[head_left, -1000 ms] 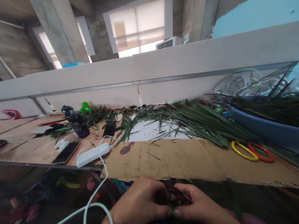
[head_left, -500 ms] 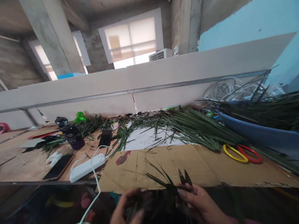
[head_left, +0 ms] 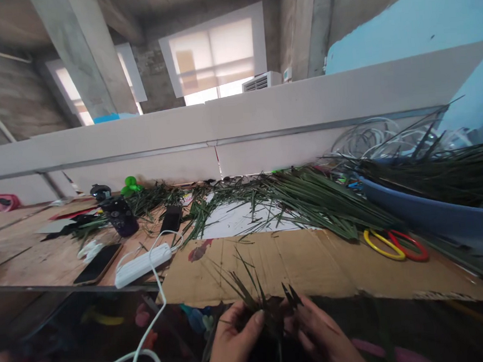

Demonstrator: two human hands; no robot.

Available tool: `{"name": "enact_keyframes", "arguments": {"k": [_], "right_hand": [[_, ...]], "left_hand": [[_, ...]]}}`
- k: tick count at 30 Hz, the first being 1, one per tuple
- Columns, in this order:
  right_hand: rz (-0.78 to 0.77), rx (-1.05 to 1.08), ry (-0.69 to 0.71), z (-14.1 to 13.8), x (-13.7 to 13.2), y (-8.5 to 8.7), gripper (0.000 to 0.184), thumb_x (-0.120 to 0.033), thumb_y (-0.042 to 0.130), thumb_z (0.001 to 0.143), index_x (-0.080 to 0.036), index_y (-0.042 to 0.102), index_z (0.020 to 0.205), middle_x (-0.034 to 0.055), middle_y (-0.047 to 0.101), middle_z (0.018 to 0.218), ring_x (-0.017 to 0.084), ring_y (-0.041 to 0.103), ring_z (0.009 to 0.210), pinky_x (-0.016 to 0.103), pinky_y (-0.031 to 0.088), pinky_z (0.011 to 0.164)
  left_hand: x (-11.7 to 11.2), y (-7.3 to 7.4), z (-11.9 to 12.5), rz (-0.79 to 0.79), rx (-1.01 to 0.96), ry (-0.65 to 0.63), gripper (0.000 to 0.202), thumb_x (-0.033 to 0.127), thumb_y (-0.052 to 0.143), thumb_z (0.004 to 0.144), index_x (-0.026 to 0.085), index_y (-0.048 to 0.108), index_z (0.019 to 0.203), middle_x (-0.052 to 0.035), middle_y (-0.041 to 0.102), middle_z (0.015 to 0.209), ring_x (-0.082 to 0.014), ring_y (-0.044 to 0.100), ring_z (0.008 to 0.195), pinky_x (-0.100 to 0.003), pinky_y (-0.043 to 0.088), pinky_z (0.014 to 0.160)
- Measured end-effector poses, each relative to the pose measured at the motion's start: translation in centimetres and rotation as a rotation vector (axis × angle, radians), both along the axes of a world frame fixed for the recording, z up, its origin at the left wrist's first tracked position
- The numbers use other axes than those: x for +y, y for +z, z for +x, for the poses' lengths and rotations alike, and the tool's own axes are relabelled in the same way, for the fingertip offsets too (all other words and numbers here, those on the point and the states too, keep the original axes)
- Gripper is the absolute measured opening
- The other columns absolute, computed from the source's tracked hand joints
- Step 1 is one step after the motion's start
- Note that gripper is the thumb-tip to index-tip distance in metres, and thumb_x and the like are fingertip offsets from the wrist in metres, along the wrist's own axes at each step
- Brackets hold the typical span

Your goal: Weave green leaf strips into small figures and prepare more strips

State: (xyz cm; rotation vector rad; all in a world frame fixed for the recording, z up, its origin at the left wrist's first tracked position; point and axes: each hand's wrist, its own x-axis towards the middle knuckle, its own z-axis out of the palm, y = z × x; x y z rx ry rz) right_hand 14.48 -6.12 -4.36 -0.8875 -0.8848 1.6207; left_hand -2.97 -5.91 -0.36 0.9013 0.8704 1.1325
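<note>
My left hand (head_left: 239, 334) is closed round a bundle of green leaf strips (head_left: 250, 289), thumb pressed on them. Their thin ends fan out over the cardboard's near edge. Beside it, my right hand (head_left: 316, 331) grips dark scissors (head_left: 291, 295), two pointed blades sticking up and slightly parted. The handles are hidden in the palm. Its fingertips are close to the lower part of the bundle; whether they touch it I cannot tell, as that part is dark.
Cardboard (head_left: 306, 265) covers the table's near side. Yellow and red scissor handles (head_left: 409, 246) lie on it, by a blue tub (head_left: 427, 205) of leaves. Cut leaves (head_left: 318, 197) lie behind. Leftward are a power strip (head_left: 143, 265), a phone (head_left: 98, 263) and a dark cup (head_left: 121, 217).
My left hand has moved right and up and now closes on the leaf strips, where it was blurred and apart before. The scissor blades have tilted left and drawn closer together.
</note>
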Motion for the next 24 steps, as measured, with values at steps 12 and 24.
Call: {"name": "enact_keyframes", "arguments": {"k": [12,24], "right_hand": [[-0.038,0.075,0.085,-0.2,-0.7,2.0,0.045,-0.058,0.073,0.08,-0.021,0.07,0.105,0.0034,0.067,0.082,0.021,0.064,0.083,0.031,0.05,0.08],[-0.11,0.15,-0.064,-1.2,1.0,1.3,0.035,-0.037,0.095,0.056,-0.016,0.071,0.072,-0.0004,0.069,0.067,0.014,0.063,0.063,0.023,0.049,0.065]], "left_hand": [[-0.1,-0.4,-0.4,-0.037,-0.051,-0.16,0.042,0.047,0.083,0.072,0.015,0.078,0.099,-0.0128,0.078,0.101,-0.0302,0.071,0.102,-0.044,0.045,0.105],[-0.5,-0.4,0.0,-0.026,-0.024,-0.177,0.034,0.039,0.08,0.079,0.018,0.079,0.105,-0.0128,0.077,0.111,-0.0312,0.068,0.11,-0.043,0.044,0.105]]}}
